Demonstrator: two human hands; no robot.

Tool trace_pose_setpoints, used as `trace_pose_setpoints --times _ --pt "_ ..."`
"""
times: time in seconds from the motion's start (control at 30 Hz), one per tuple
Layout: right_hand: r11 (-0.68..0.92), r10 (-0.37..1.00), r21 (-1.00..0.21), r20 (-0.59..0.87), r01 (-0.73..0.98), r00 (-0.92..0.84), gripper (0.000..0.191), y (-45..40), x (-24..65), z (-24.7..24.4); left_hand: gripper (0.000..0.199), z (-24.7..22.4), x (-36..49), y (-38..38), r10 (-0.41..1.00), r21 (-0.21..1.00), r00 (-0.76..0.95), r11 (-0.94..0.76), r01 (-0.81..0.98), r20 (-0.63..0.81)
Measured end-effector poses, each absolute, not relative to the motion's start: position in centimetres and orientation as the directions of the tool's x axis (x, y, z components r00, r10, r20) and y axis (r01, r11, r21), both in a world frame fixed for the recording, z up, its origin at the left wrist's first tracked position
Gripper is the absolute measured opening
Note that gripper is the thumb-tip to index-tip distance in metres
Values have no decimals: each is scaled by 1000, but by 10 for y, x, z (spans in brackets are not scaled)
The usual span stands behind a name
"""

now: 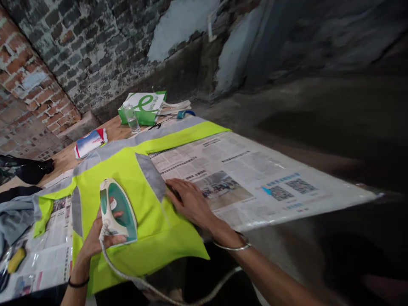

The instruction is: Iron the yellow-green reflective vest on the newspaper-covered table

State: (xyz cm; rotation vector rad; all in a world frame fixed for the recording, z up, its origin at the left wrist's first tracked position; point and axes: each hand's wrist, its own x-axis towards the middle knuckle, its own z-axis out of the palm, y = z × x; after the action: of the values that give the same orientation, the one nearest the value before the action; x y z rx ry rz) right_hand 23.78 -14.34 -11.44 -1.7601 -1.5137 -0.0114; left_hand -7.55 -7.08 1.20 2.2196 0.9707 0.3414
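A wooden table [65, 159] spread with newspaper [236, 178] lies under a yellow hi-vis vest [140, 212] with grey reflective bands. Beyond the vest sit a green-and-white tote bag [142, 108] and a clear glass bottle [131, 119]. On the vest's near-left side, the left hand [95, 238] is closed around the handle of a green-and-white steam iron [118, 210], its braided cord [127, 276] trailing toward the table's edge. The right hand [191, 204] presses on the vest's right edge, fingers spread, wearing a silver bangle [231, 246].
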Motion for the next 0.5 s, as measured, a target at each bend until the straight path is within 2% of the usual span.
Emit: trace_pose_setpoints --times 0.13,0.33,0.5 --pt "28 828 -459 509 888 237 52 -169 221 -116 60 1 -69 -77 712 685 702 -520 510 18" --pt "34 863 -442 465 896 196 43 -186 214 -112 60 -1 -27 -68 608 726 793 -556 405 24" --pt "12 854 -424 476 905 211 43 -183 214 -107 53 3 18 -18 700 821 712 -433 371 48"
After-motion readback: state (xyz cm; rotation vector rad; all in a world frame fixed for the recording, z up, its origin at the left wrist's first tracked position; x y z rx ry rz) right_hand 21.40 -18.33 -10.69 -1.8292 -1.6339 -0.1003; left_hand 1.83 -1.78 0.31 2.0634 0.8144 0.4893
